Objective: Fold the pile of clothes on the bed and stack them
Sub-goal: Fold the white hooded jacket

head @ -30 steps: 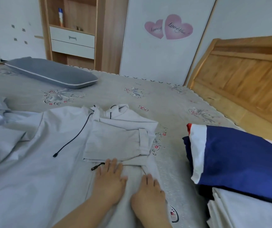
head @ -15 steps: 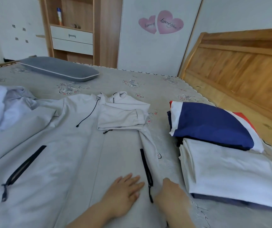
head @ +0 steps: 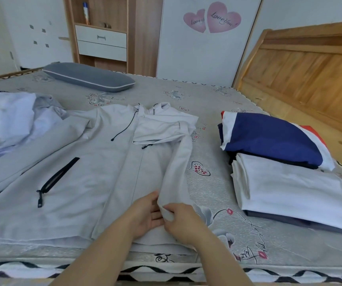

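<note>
- While your right hand [head: 183,220] pinches the near end of the jacket's [head: 87,182] right-hand strip, your left hand [head: 147,213] lies flat and relaxed just beside it, fingers under the lifted edge.
- That strip, the sleeve or front edge [head: 179,164], runs straight away from your grip toward the collar, so its long axis points forward from your hands.
- The rest of the jacket spreads out to the left of the grip, with the dark pocket zip [head: 57,178] well to that side; the fold has to carry the strip leftward over the body.
- Your right hand is the nearer one to the free edge, so it looks best placed to lead the fold.
- The folded stack [head: 285,182] sits to the right of the grip, apart from the jacket; the unfolded pile [head: 11,118] lies far left and beyond.
- Compared with half a second ago, both hands were pressing flat on the cloth beside the zip; now the edge is raised and rolled over, hiding that zip, and your view has shifted slightly.
</note>
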